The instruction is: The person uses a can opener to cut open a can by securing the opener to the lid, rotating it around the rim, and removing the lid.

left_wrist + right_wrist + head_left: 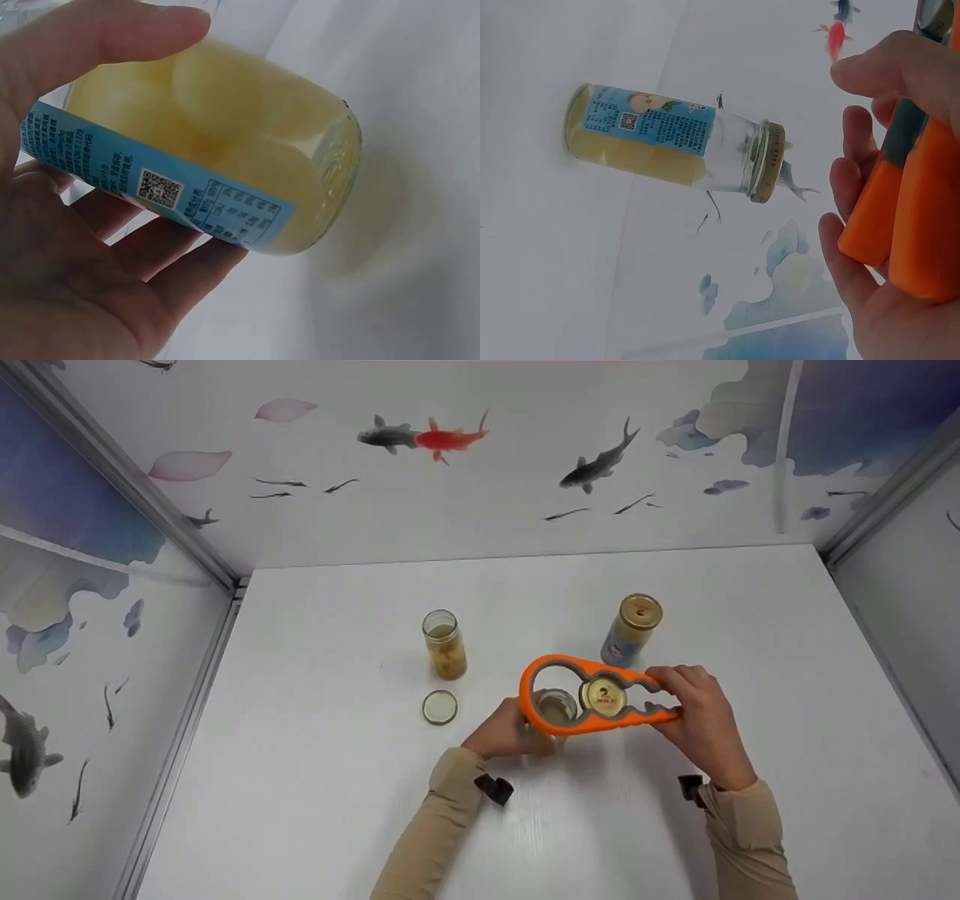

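My left hand (499, 731) grips a glass jar (247, 112) with a blue label and pale fruit pieces in liquid. The jar's open mouth shows through the large ring of an orange-and-grey jar opener (615, 724). That opener is held by its handle ends in my right hand (701, 720), above the left-hand jar. A gold lid (604, 697) sits between the opener's toothed arms, off the jar. In the left wrist view the thumb lies over the jar and the fingers support it from below.
Behind the right hand stands a jar (630, 630) with its gold lid on. An uncovered jar (446, 649) with fruit is at the back left, and a loose lid (439, 707) lies in front of it. Printed panels wall in the white table (315, 780).
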The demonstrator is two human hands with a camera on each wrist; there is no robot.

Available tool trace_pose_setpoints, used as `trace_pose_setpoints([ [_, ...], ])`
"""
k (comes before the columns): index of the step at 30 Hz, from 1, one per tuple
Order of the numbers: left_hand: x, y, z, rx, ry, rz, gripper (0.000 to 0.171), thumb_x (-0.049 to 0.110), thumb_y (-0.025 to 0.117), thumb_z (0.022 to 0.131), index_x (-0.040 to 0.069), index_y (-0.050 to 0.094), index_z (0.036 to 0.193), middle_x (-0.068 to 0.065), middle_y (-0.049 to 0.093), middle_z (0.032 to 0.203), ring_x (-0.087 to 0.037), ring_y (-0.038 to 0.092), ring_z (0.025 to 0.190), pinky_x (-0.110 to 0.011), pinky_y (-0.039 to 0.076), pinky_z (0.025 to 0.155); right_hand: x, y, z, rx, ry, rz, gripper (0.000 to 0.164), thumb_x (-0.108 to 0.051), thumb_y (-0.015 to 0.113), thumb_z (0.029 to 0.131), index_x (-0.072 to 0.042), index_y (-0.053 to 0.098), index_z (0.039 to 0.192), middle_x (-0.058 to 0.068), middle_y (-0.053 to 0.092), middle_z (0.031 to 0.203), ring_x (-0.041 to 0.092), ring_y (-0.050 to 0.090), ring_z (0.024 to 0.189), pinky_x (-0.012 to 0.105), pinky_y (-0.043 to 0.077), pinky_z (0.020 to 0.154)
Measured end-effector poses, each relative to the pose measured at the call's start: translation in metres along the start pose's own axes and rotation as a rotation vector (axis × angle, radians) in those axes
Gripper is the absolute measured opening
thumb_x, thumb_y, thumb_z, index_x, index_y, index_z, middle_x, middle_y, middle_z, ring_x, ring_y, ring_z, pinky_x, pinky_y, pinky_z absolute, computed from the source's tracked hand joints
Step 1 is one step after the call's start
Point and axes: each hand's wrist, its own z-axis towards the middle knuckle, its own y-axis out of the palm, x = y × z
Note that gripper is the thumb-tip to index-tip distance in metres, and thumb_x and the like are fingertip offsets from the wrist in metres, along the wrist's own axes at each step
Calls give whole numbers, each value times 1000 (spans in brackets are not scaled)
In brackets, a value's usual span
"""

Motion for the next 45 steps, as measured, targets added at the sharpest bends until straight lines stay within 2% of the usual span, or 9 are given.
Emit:
trace_pose_setpoints([
  [2, -34, 7, 7, 33, -68, 24, 40, -9, 73, 66, -3, 67, 105, -9, 69, 100, -19, 62, 93, -35, 49, 86, 1, 1, -3, -2, 18, -3, 49, 13, 82, 62, -6, 65, 104, 8, 64, 92, 24, 50, 84, 43, 39, 78],
  [5, -71, 4, 10, 23, -40, 66, 43, -4, 76, 66, 2, 66, 107, -4, 68, 100, -16, 60, 90, -31, 50, 82, 3, 3, -8, -4, 47, -8, 51, 12, 84, 61, -5, 65, 106, 9, 65, 92, 26, 52, 85, 44, 40, 78],
  [8, -75, -4, 8, -9, -22, 41, 49, 1, 79, 69, 5, 62, 114, -1, 66, 106, -11, 59, 94, -29, 48, 87, 5, 4, -13, -11, 86, -17, 52, 10, 85, 62, -6, 65, 107, 10, 65, 92, 27, 53, 85, 45, 43, 76],
  [12, -69, -9, 6, -1, -85, -13, 58, -7, 78, 68, 7, 60, 121, 0, 65, 109, -10, 57, 98, -28, 46, 90, 5, 5, -18, -16, 149, -27, 50, 8, 85, 64, -8, 64, 107, 9, 64, 90, 27, 54, 84, 46, 47, 69],
  [18, -54, -13, 5, 31, -150, -59, 58, -14, 75, 67, -2, 59, 121, -8, 64, 109, -17, 57, 100, -33, 45, 92, 6, 4, -23, 8, 232, -36, 49, 9, 81, 66, -7, 65, 109, 10, 65, 88, 28, 54, 83, 48, 45, 68],
  [25, -73, -14, 13, 22, -168, -33, 59, -9, 78, 67, 6, 60, 121, 1, 64, 109, -12, 55, 102, -30, 43, 94, 8, 4, -28, 7, 280, -34, 47, 9, 78, 67, -5, 65, 110, 12, 67, 89, 31, 56, 81, 49, 44, 68],
  [33, -77, -21, 23, 8, -172, -14, 66, -6, 78, 69, 7, 56, 130, -2, 63, 116, -15, 55, 108, -31, 41, 98, 8, 8, -33, -13, 321, -16, 44, 8, 76, 69, -5, 65, 109, 13, 67, 89, 33, 59, 83, 53, 46, 70],
  [39, -79, -33, 29, 61, -232, -17, 70, -5, 80, 70, 6, 54, 134, -3, 63, 121, -16, 54, 114, -33, 38, 102, 9, 8, -35, -31, 348, -13, 44, 7, 76, 69, -6, 66, 110, 11, 67, 89, 31, 58, 82, 48, 45, 69],
  [45, -83, -40, 33, 88, -234, -13, 68, -7, 77, 68, 3, 54, 132, -6, 63, 119, -19, 54, 114, -33, 38, 102, 11, 8, -37, -31, 347, -18, 44, 6, 76, 68, -7, 67, 109, 8, 67, 87, 28, 57, 79, 46, 44, 66],
])
